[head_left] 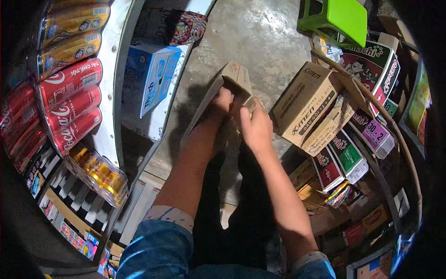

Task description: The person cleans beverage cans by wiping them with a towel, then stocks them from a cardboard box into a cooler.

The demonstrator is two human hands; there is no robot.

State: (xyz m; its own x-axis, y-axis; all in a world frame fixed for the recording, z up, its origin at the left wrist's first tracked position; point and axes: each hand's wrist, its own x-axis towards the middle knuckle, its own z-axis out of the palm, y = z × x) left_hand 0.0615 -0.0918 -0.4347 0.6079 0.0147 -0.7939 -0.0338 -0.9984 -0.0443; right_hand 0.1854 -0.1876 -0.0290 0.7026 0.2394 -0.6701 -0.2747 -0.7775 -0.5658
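A brown cardboard box, its side open, is held low over the concrete floor at the centre of the view. My left hand reaches into the opening, its fingers partly hidden in shadow. On the box's right edge lies my right hand, thumb apart from the fingers, whose tips are partly hidden behind the hand. What else is inside the box is too dark to tell. Close to the right of my right hand stands a closed X-Men carton.
Red Coca-Cola cans and yellow cans line the left shelf, beside a blue-white box. A green stool is at the upper right. Several cartons, one purple, crowd the right. Concrete floor shows ahead.
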